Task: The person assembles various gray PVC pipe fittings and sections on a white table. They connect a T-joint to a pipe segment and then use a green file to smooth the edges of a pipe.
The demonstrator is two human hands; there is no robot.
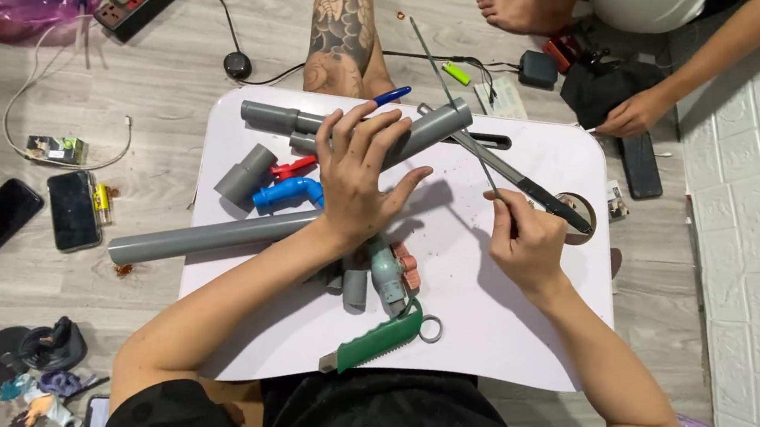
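The grey PVC pipe [428, 130] lies across the white table [465, 326], pinned under the left hand [362, 173], fingers spread flat. The right hand [522, 242] grips a thin hacksaw blade [469, 126] crossing the pipe's end. Pressing the pipe firmly and stroking evenly should keep the cut square.

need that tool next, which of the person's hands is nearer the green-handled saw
Left. The left hand presses grey pipes just above the green-handled saw; the right hand holds a thin rod, farther right.

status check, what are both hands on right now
Left hand pressing grey pipe down on white table. Right hand gripping thin saw blade across the pipe. Loose fittings crowd beside.
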